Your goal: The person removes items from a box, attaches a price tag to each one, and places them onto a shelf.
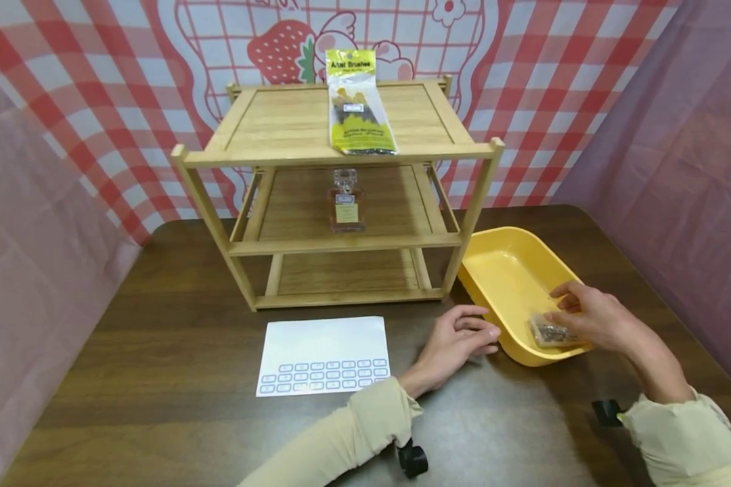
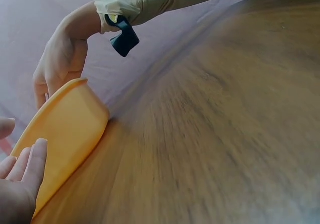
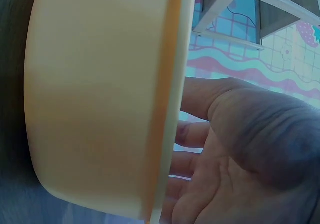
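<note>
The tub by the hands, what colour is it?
The tub is yellow, seen best in the head view.

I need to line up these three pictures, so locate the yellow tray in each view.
Head: yellow tray at right on the table, beside the shelf.
Left wrist: its outer wall at lower left.
Right wrist: its outer wall fills the left half.
Shared landmark: the right hand reaching into the tray.

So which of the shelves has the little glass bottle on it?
The middle shelf: the glass bottle stands there, while the top shelf carries a yellow packet.
</note>
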The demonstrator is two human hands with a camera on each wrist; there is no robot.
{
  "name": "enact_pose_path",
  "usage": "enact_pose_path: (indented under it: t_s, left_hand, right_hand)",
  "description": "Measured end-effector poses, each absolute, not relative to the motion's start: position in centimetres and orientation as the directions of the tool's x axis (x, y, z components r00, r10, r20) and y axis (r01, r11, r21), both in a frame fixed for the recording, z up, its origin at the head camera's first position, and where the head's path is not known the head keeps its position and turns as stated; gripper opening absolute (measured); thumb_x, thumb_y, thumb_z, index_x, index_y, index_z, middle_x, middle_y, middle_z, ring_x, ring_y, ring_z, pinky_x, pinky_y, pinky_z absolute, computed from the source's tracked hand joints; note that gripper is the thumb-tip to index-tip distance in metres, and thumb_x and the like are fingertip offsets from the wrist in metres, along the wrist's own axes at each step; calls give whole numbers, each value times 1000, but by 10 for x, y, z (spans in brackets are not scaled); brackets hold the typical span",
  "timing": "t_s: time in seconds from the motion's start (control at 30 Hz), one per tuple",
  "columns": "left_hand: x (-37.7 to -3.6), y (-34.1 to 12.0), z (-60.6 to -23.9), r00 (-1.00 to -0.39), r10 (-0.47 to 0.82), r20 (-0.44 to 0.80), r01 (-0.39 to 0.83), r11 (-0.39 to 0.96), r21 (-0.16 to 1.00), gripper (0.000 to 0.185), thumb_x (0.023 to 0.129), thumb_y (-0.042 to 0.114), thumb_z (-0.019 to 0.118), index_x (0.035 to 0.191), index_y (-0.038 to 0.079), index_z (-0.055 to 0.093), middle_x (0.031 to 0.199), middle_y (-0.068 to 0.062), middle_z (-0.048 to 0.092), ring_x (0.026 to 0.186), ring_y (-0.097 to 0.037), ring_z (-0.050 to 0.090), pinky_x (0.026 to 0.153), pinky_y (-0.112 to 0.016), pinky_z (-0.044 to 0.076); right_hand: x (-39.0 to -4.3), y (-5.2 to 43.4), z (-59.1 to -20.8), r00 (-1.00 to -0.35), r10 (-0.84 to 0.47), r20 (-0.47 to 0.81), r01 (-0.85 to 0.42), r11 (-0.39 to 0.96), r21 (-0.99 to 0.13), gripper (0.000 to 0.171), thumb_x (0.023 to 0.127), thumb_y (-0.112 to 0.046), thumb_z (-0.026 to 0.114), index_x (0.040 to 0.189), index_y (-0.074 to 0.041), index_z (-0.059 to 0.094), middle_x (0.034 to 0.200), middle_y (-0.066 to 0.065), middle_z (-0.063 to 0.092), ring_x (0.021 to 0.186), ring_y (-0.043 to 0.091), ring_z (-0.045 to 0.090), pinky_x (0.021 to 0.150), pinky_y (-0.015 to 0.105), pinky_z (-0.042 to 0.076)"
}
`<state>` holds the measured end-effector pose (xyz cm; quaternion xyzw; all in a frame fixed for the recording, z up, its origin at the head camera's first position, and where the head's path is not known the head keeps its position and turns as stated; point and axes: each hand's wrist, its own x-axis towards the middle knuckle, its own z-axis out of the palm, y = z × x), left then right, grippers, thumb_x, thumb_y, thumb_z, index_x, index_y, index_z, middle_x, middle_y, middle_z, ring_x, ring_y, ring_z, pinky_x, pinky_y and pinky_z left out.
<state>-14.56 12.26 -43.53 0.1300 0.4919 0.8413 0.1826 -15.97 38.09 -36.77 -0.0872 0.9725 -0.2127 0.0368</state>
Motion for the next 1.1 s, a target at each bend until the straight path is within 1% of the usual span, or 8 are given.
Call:
enact_pose_path:
  t_s: [0.07,0.17,0.3,0.5,0.67,0.8,0.93,1.1]
  left_hand:
    - [-146,125,-435,-900,436,31,-193,-461,866,39,95,-15,63,132,-13,52,101,-12,67,92,-25,69,84,-34,60]
    - [-146,129,-436,-902,432,16,-207,-465,861,39,94,-16,63,131,-13,53,98,-9,67,93,-25,70,84,-33,60]
    - [-146,134,-436,-907,421,-5,-217,-459,861,37,93,-16,65,128,-10,55,96,-7,67,94,-29,71,83,-33,61]
    - [-147,138,-437,-916,401,-26,-227,-462,858,35,92,-16,65,125,-10,55,95,-9,67,87,-22,71,81,-32,61]
    - [-148,141,-437,-925,379,-31,-225,-478,849,31,93,-14,67,121,-7,56,92,-9,68,81,-19,70,81,-32,61]
    - [-148,146,-437,-931,364,-29,-225,-510,830,28,93,-15,66,117,-6,56,88,-9,68,76,-16,69,80,-32,61]
    - [-149,148,-436,-936,351,-29,-222,-524,822,26,93,-15,66,115,-5,56,85,-8,68,73,-14,68,78,-30,61]
    - [-149,150,-436,-938,345,-41,-227,-517,826,27,92,-16,66,115,-6,55,83,-9,68,71,-13,67,77,-29,61]
  right_hand:
    - [-160,380,-368,-981,-192,-39,-159,897,-412,41,91,-14,79,115,13,59,97,24,67,92,42,64,77,51,52]
    - [-160,379,-369,-979,-197,-52,-161,902,-400,42,90,-13,80,114,14,58,97,27,66,92,44,64,78,54,52]
    - [-161,378,-368,-980,-188,-73,-146,912,-384,44,90,-13,80,115,15,57,99,28,65,91,43,63,77,53,52]
    - [-162,378,-366,-974,-182,-135,-123,924,-362,46,89,-13,77,117,17,57,103,32,63,88,41,61,74,49,52]
    - [-165,378,-367,-958,-200,-207,-118,929,-350,48,92,-14,73,121,21,56,108,38,61,94,45,60,79,56,53]
    - [-166,377,-368,-954,-220,-203,-145,932,-332,48,94,-16,70,120,22,57,108,37,63,96,46,62,83,60,52]
    - [-167,377,-368,-955,-222,-199,-149,933,-326,50,93,-16,72,119,23,57,107,36,65,91,41,61,79,54,53]
    - [-166,377,-368,-950,-239,-200,-163,928,-336,48,92,-16,74,116,23,59,94,22,66,79,31,60,69,40,51]
